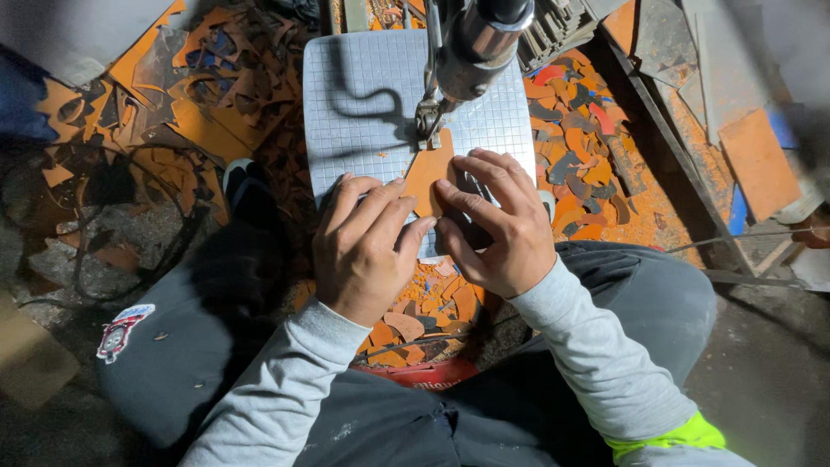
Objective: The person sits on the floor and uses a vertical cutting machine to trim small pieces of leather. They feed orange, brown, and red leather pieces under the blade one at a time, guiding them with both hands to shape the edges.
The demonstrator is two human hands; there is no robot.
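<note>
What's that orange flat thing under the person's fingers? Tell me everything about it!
The orange piece is a thin, flat sheet, perhaps leather or rubber, with a rounded outline narrowing towards the top. It lies flat on the grey gridded machine table. The left hand and right hand press its lower part with their fingertips, hiding that edge. Its narrow top end sits at the metal foot of the machine.

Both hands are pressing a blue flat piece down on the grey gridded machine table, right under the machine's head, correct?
Not quite: the flat piece is orange, not blue. The head view shows the left hand and right hand pressing it on the grey gridded table, under the machine head.
</note>
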